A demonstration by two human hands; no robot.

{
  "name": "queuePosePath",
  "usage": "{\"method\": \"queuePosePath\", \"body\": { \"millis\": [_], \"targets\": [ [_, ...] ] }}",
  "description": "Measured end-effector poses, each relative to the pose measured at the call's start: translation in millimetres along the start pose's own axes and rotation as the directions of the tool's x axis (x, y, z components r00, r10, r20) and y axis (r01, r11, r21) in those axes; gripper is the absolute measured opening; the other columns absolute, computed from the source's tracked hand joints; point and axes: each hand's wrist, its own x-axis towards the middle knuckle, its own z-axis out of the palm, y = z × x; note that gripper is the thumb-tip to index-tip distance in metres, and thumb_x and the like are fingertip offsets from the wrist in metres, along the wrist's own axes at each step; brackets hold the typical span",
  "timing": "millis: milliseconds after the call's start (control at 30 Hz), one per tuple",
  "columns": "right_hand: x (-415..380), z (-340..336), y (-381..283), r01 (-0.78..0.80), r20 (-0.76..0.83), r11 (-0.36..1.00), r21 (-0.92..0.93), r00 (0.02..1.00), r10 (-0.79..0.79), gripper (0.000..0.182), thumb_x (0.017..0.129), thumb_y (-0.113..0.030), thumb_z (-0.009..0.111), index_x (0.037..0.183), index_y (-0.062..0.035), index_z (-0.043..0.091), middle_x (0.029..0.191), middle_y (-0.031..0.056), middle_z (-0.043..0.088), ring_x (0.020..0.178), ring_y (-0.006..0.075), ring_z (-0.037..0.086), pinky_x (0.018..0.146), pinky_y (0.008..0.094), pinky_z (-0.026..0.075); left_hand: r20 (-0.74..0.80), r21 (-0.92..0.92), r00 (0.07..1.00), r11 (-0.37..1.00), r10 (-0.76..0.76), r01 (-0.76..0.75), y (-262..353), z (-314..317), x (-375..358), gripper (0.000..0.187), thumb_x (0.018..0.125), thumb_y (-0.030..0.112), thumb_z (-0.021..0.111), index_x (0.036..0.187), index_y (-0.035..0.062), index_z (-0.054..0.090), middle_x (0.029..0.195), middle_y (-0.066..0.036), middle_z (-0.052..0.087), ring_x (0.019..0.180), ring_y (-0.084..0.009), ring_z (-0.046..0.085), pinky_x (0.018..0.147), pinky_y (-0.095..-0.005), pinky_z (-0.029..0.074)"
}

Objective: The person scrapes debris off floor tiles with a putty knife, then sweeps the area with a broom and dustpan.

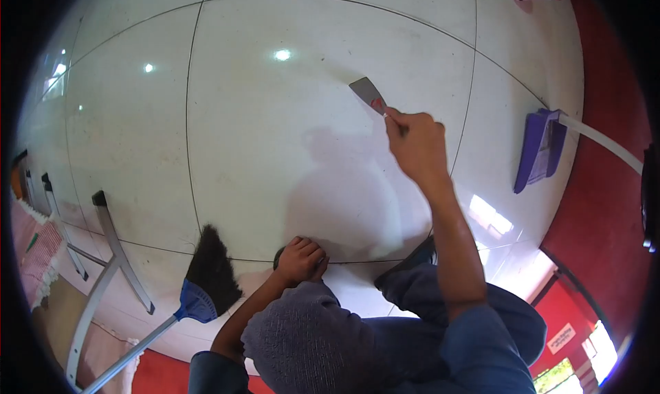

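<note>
Right hand: I see it stretched far out over the white tiled floor, fingers closed around the handle of a scraper.
Scraper: metal blade flat or nearly flat to the tile, at the far end of my reach; red handle mostly hidden inside the fist.
Scraper axis: runs from the fist up and to the left, blade end farthest from me, roughly in line with the forearm.
Left hand: curled into a loose fist, knuckles resting on the floor near my knees, right at a grout line; I cannot tell whether it holds anything.
Nearer hand: the right, already on the tool; the left sits well apart from the blade, near and to the left.
Broom: dark bristles, blue collar, lying on the floor just left of the left hand.
Dustpan: purple, long pale handle, on the floor to the right of the right hand, apart from it.
Metal frame: grey legs at the left edge.
</note>
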Motion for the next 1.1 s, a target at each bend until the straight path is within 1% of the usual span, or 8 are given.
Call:
{"method": "queuePosePath", "body": {
  "millis": [367,600,633,900,967,1000,1033,1100],
  "targets": [
    [22.4,7.7,-43.3,-0.014,0.151,0.995,-0.103,0.988,0.029,0.022,0.086,-0.013,0.056,0.098,-0.004,0.072,0.075,0.0222,0.065,0.072,0.0403,0.064,0.067,0.043,0.053,-0.047,-0.037,0.999,0.999,-0.02,0.018,-4.1,4.1,-5.6,0.013,0.075,0.018,0.068,0.071,0.0094,0.06,0.072,-0.004,0.059,0.071,-0.0216,0.058,0.071,-0.034,0.044],
    [29.3,-1.1,-56.7,-0.109,0.208,0.993,-0.047,0.971,0.116,0.021,0.086,-0.013,0.056,0.095,-0.0076,0.074,0.068,0.0221,0.064,0.063,0.0365,0.064,0.066,0.0394,0.053,-0.025,-0.016,1.0,1.0,-0.011,0.01,-5.9,5.6,-9.4,0.012,0.074,0.018,0.069,0.071,0.0097,0.062,0.074,-0.004,0.062,0.073,-0.0222,0.06,0.072,-0.0345,0.045],
    [28.0,7.0,-50.9,-0.049,0.138,0.998,-0.03,0.989,0.053,0.024,0.085,-0.018,0.059,0.102,-0.0063,0.072,0.065,0.0189,0.064,0.054,0.0271,0.061,0.059,0.0348,0.049,-0.034,-0.024,0.999,1.0,-0.02,0.019,-6.7,6.0,-8.9,0.011,0.074,0.018,0.069,0.072,0.0097,0.062,0.075,-0.005,0.062,0.073,-0.0221,0.06,0.072,-0.0347,0.045],
    [25.9,4.3,-50.3,-0.044,0.147,0.996,-0.079,0.988,0.056,0.023,0.087,-0.017,0.056,0.102,-0.0111,0.073,0.07,0.0205,0.064,0.068,0.0371,0.063,0.068,0.0405,0.052,-0.057,-0.162,0.995,0.984,-0.087,0.076,-7.7,-0.2,-4.2,0.016,0.08,0.02,0.066,0.07,0.0079,0.063,0.063,-0.005,0.06,0.061,-0.0208,0.059,0.063,-0.0347,0.046],
    [32.4,3.3,-62.6,-0.065,0.143,0.992,-0.105,0.986,0.079,0.024,0.087,-0.016,0.055,0.104,-0.0118,0.072,0.07,0.0204,0.064,0.067,0.0362,0.063,0.067,0.0394,0.052,-0.011,-0.588,0.818,0.666,-0.575,0.46,-12.7,-4.0,38.2,0.026,0.087,0.024,0.062,0.067,0.0062,0.063,0.057,-0.003,0.057,0.056,-0.0168,0.058,0.057,-0.0327,0.047],
    [29.8,4.9,-63.2,-0.086,0.15,0.988,-0.131,0.983,0.105,0.025,0.087,-0.015,0.054,0.104,-0.0121,0.072,0.07,0.0203,0.064,0.067,0.0357,0.064,0.067,0.0388,0.052,0.083,-0.707,0.762,0.501,-0.642,0.5,-14.7,-27.6,80.6,0.04,0.094,0.036,0.052,0.077,0.0023,0.064,0.065,-0.005,0.062,0.059,-0.0152,0.059,0.056,-0.0315,0.048],
    [29.7,9.9,-63.6,-0.065,0.159,0.988,-0.143,0.983,0.088,0.026,0.088,-0.015,0.054,0.106,-0.0119,0.072,0.069,0.0198,0.064,0.067,0.035,0.064,0.067,0.0377,0.052,0.323,-0.938,0.673,-0.129,-0.666,0.323,-13.9,-72.2,161.0,0.058,0.097,0.051,0.038,0.097,-0.0017,0.062,0.086,-0.013,0.066,0.072,-0.0205,0.063,0.064,-0.0343,0.05],
    [16.2,9.8,-56.0,-0.082,0.142,0.993,-0.09,0.985,0.094,0.026,0.088,-0.019,0.057,0.105,-0.0057,0.071,0.063,0.0177,0.061,0.058,0.0263,0.059,0.062,0.033,0.048,0.488,-0.87,0.642,-0.391,-0.591,0.3,-14.1,-108.7,216.8,0.076,0.096,0.061,0.022,0.123,-0.0042,0.049,0.112,-0.017,0.059,0.096,-0.0259,0.058,0.079,-0.0416,0.048]
  ]
}}
